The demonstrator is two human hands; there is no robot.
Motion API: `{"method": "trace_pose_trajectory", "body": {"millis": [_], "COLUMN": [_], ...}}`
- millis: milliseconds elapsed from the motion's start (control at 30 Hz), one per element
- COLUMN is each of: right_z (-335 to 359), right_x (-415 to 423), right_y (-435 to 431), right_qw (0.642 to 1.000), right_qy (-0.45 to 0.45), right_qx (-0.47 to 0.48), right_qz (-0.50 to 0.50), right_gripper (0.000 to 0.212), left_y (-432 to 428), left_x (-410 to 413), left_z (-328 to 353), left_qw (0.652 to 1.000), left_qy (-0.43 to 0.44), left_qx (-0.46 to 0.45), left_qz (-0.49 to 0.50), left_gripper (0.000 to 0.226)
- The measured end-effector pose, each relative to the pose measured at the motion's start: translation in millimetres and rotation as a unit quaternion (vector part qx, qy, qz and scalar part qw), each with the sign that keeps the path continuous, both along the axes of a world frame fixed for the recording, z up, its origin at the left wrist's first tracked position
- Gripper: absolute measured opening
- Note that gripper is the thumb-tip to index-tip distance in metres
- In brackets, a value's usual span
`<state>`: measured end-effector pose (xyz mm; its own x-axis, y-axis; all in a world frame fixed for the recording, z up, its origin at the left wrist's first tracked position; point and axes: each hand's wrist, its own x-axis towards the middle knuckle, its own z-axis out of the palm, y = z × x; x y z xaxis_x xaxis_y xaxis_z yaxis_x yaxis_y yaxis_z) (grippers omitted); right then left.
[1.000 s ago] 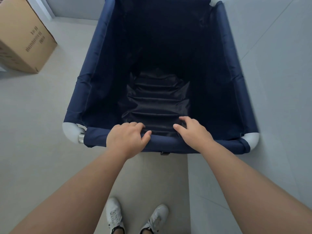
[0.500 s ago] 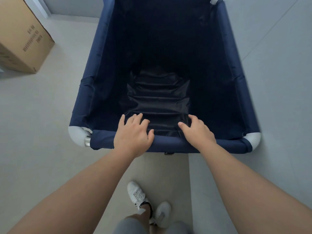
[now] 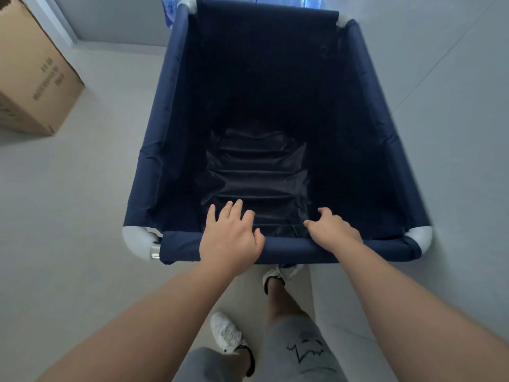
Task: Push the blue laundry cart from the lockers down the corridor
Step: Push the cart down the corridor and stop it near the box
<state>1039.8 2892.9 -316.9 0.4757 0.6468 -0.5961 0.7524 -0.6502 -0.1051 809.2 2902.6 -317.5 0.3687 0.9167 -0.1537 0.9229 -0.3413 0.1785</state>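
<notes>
The blue laundry cart fills the middle of the view, a deep navy fabric bin on a frame with white corner joints, nothing inside. My left hand lies on the near rim with its palm pressed down and its fingers spread over the inside. My right hand is on the same rim a little to the right, fingers curled over the edge. Both arms reach forward. My right foot is under the cart's near edge and my left foot is behind it.
A large cardboard box stands on the floor at the far left, beside a grey wall. Blue-tinted clear plastic shows just beyond the cart's far rim. Pale floor runs along both sides of the cart.
My left hand has loosened from a closed grip to spread fingers on the rim. My right leg has stepped forward, and the cart's far rim has come into view.
</notes>
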Motion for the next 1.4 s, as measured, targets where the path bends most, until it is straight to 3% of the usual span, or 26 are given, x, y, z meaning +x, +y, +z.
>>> {"method": "trace_pose_trajectory", "body": {"millis": [533,1200,1400], "right_z": [9.4,1.3,-0.2], "right_x": [-9.2,-7.4,-7.8], "right_y": [-5.2,-12.7,-15.4], "right_qw": [0.989,0.996,0.997], "right_qy": [0.013,0.006,-0.001], "right_qx": [-0.14,-0.076,-0.053], "right_qz": [0.046,0.052,0.058], "right_gripper": [0.069,0.067,0.061], "left_y": [-10.7,-13.5,-17.3], "left_x": [-4.2,-5.5,-6.5], "left_z": [4.0,1.1,3.2], "left_qw": [1.0,0.999,0.999], "left_qy": [-0.012,-0.025,-0.025], "left_qx": [-0.026,-0.038,-0.023], "left_qz": [-0.001,-0.006,-0.005], "left_gripper": [0.06,0.064,0.054]}}
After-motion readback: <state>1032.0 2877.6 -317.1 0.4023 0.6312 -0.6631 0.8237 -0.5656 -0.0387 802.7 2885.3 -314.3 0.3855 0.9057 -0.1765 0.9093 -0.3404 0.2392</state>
